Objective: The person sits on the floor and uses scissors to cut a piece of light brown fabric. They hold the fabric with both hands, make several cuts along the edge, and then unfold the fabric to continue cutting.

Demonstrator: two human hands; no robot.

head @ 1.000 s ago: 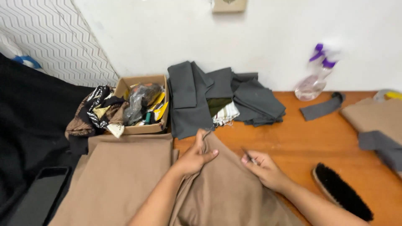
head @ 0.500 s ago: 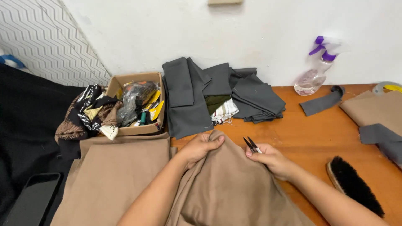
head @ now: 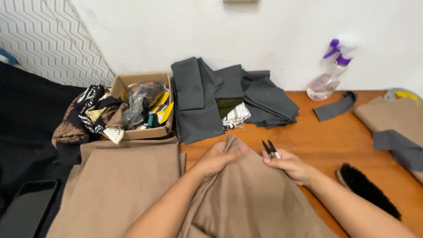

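Observation:
A tan piece of fabric (head: 246, 198) lies bunched on the wooden table (head: 317, 136) in front of me. My left hand (head: 218, 156) pinches its raised top fold, fingers closed on the cloth. To the right, my right hand (head: 288, 164) holds small black thread snips (head: 269, 148), their points sticking up and away from me, just beside the fold. Another flat tan cloth (head: 123, 185) lies to the left of the one I hold.
A pile of dark grey folded fabric (head: 220, 97) sits behind. A cardboard box (head: 145, 105) of odds and ends stands left, patterned cloth (head: 88, 119) beside it. A spray bottle (head: 328, 75), grey strip (head: 337, 107), black brush (head: 368, 189) and tan-grey pieces (head: 396, 128) lie right. A phone (head: 26, 209) rests bottom left.
Both hands have stayed on the tan fabric's fold with the snips in the right hand. The view has shifted slightly, so the hands sit a little lower and more central.

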